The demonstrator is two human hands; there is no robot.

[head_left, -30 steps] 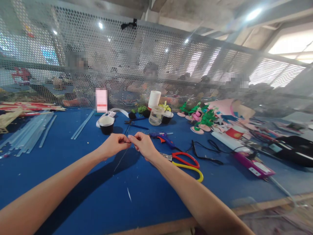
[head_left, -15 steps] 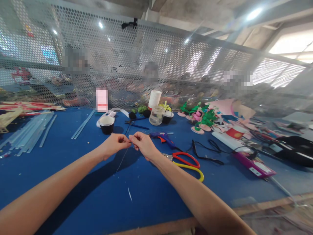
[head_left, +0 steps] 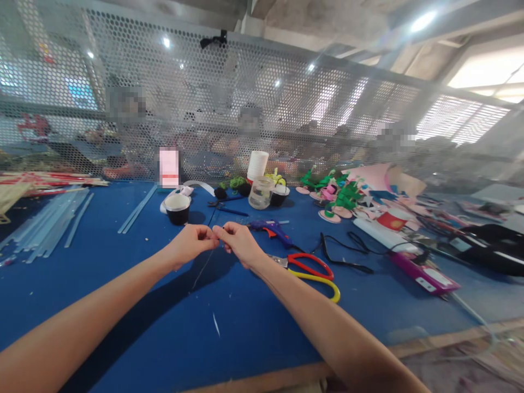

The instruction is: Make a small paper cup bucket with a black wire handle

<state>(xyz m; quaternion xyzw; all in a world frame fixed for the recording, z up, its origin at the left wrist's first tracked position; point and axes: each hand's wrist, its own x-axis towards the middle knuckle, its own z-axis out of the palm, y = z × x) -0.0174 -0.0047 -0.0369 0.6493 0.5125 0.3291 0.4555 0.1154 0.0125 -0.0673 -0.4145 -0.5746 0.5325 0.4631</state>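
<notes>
My left hand (head_left: 195, 241) and my right hand (head_left: 239, 241) meet fingertip to fingertip over the middle of the blue table. Both are closed in a pinch. Whatever lies between the fingers is too small or hidden to name. A thin pale line (head_left: 201, 271) runs below my left fingers; I cannot tell whether it is a thread or a mark on the table. Beside my right wrist lie scissors (head_left: 313, 266) with one red and one yellow handle. A blue glue gun (head_left: 275, 230) rests just beyond my right hand, and dark-handled pliers (head_left: 229, 209) lie behind both hands.
A black-and-white cup (head_left: 177, 210), a clear jar (head_left: 261, 194) and stacked white cups (head_left: 257, 165) stand at the back. Clear strips (head_left: 53, 224) lie left. Green craft plants (head_left: 347, 195) and a purple power strip (head_left: 424, 273) sit right. A perforated metal screen (head_left: 196, 109) closes the far side.
The view has shifted very slightly, so most things sit a little further left. Both hands keep the same pinch, with almost no movement.
</notes>
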